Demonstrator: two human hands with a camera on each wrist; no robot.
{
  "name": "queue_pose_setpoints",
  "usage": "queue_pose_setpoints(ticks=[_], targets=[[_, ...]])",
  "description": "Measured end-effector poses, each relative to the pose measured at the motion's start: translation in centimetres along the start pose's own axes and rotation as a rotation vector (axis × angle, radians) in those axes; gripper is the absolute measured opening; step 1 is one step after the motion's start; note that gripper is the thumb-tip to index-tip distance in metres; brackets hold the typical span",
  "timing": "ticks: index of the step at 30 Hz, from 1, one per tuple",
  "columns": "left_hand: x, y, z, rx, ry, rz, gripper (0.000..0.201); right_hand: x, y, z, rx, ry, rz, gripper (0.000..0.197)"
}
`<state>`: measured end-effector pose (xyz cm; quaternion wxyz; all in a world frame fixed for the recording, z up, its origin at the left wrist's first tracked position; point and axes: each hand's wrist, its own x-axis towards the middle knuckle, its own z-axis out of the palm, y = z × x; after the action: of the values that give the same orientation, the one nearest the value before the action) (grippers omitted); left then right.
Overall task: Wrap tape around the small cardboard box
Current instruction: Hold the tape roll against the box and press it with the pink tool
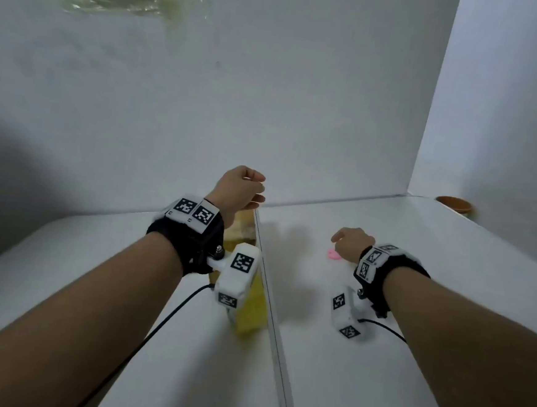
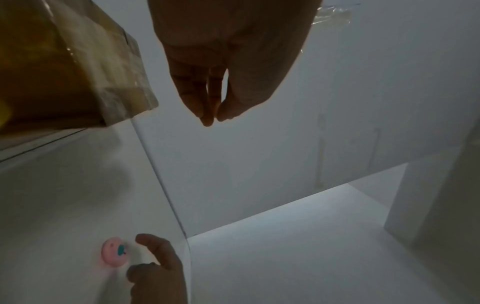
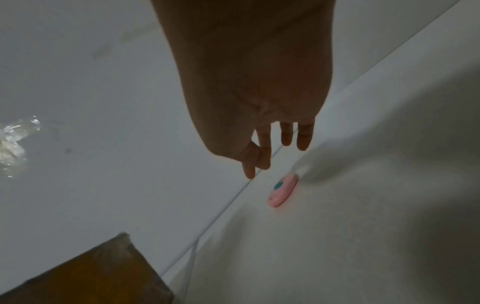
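I see my left hand (image 1: pixel 241 188) raised above the white bench (image 1: pixel 393 357), wrist bent, its fingers (image 2: pixel 200 96) drawn together with the thumb tip meeting them; whether they pinch anything I cannot tell. The small brown cardboard box (image 1: pixel 244 233), partly covered in glossy clear tape, stands on the bench just below and behind that hand, mostly hidden by my wrist camera. My right hand (image 1: pixel 349 243) hangs low over the bench, well apart from the box, fingers (image 3: pixel 285 134) loose, pointing downward and holding nothing. A small pink round object with a teal mark (image 3: pixel 281 190) lies just beside those fingers.
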<state>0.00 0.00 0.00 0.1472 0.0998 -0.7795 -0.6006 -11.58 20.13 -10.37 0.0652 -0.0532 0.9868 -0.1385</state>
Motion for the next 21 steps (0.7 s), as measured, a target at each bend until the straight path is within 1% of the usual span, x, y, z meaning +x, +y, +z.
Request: queue_pose_setpoints(ticks=[2, 7, 12, 16, 17, 18, 19, 21], targets=[[0.6, 0.1, -0.3, -0.007, 0.022, 0.011, 0.012, 0.2, 0.2, 0.2, 0.001, -0.057, -0.024, 0.040], [1.1, 0.2, -0.8, -0.017, 0.018, 0.008, 0.012, 0.8, 0.4, 1.4, 0.073, -0.168, -0.092, 0.048], [0.8, -0.1, -1.1, -0.018, 0.029, 0.008, 0.013, 0.2, 1.4, 1.1, 0.072, -0.109, -0.059, 0.040], [0.5, -0.5, -1.5, -0.042, 0.028, -0.005, 0.013, -0.6, 1.7, 1.2, 0.123, -0.089, -0.017, 0.035], [0.4, -0.6, -1.6, -0.056, 0.029, -0.001, 0.013, -0.7, 1.6, 1.5, 0.178, -0.080, -0.003, 0.032], [0.2, -0.6, -1.7, -0.070, 0.032, 0.003, 0.014, -0.7, 1.5, 1.9, 0.301, -0.091, 0.010, 0.028], [0.0, -0.7, -1.9, -0.085, 0.036, 0.009, 0.015, -0.9, 1.3, 2.1, 0.476, -0.117, 0.019, 0.022], [-0.6, -0.9, -2.3, -0.107, 0.043, 0.018, 0.016, -1.9, 0.6, 2.1, 0.782, -0.146, 0.004, 0.017]])
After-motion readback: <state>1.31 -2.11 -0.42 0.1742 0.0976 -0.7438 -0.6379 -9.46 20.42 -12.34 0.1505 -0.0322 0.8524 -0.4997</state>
